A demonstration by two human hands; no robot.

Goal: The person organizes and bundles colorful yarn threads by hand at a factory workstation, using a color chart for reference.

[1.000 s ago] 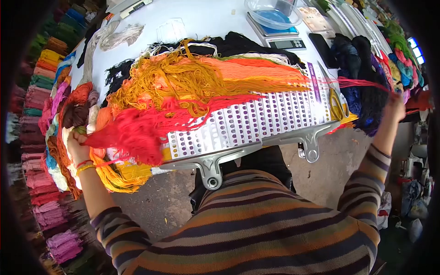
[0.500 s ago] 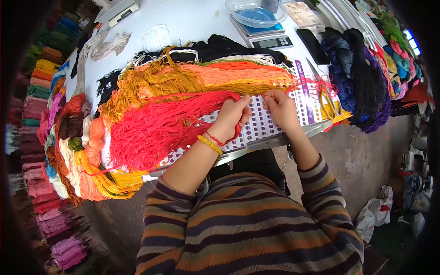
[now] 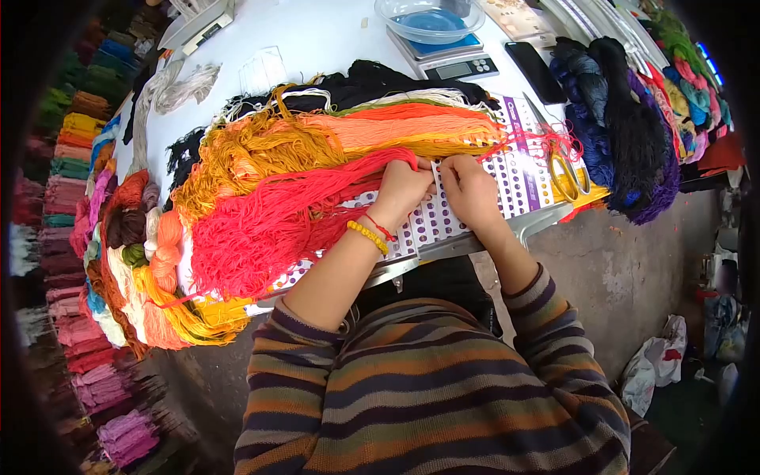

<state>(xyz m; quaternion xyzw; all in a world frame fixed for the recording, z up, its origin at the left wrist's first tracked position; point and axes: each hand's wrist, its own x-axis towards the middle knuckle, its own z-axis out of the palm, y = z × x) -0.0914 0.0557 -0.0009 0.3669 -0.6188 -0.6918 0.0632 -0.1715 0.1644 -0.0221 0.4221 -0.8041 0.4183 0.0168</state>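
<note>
A long bundle of pinkish-red yarn (image 3: 261, 226) spreads over a white card (image 3: 443, 222) with rows of purple dots. My left hand (image 3: 404, 190) is closed round the right end of this bundle, above the card. Close by on its right, my right hand (image 3: 469, 186) has its fingers curled in at the card; whatever its fingertips hold is too small to make out. Orange and peach yarn (image 3: 396, 131) lies behind both hands. To the right, gold-handled scissors (image 3: 568, 178) rest near loose red threads (image 3: 558, 144).
A digital scale (image 3: 459, 68) bears a clear bowl (image 3: 431, 20) at the back. Beside it lies a black phone (image 3: 536, 73). Dark blue and black skeins (image 3: 625, 127) hang at the right edge; coloured skeins (image 3: 131, 261) lie at the left. A metal rail (image 3: 443, 249) runs along the front edge.
My right hand has shifted slightly left and its fingers have turned downward. My left hand has moved slightly, still on the red yarn. The view has shifted a little.
</note>
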